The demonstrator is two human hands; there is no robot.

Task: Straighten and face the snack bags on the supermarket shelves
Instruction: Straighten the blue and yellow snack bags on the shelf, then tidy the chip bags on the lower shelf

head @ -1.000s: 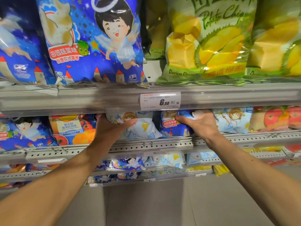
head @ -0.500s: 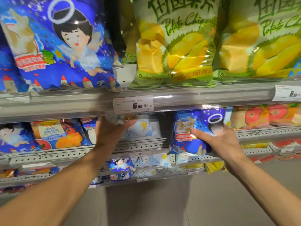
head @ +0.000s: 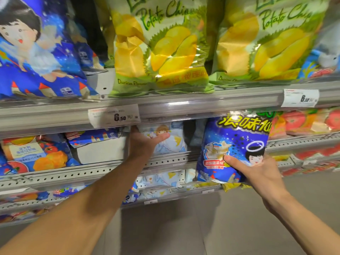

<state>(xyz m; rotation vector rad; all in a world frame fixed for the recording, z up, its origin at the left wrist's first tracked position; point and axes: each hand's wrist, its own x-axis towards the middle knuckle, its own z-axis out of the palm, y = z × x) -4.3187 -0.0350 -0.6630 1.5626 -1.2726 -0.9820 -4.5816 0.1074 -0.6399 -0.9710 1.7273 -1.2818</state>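
Both bare forearms reach up from the bottom corners of the frame. Left hand (head: 145, 142) at centre: back of hand toward the viewer, thumb stretched out to the right, fingers hidden behind what it presses. Right hand (head: 257, 173) at right of centre, lower: thumb across the front of a bag, fingers curled behind it, wrist bent slightly back.

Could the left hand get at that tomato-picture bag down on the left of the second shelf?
Probably yes. The left hand now rests on the pale-blue cartoon snack bag; the orange-and-blue tomato-print snack bag sits at the same shelf's open front, nothing blocking it.
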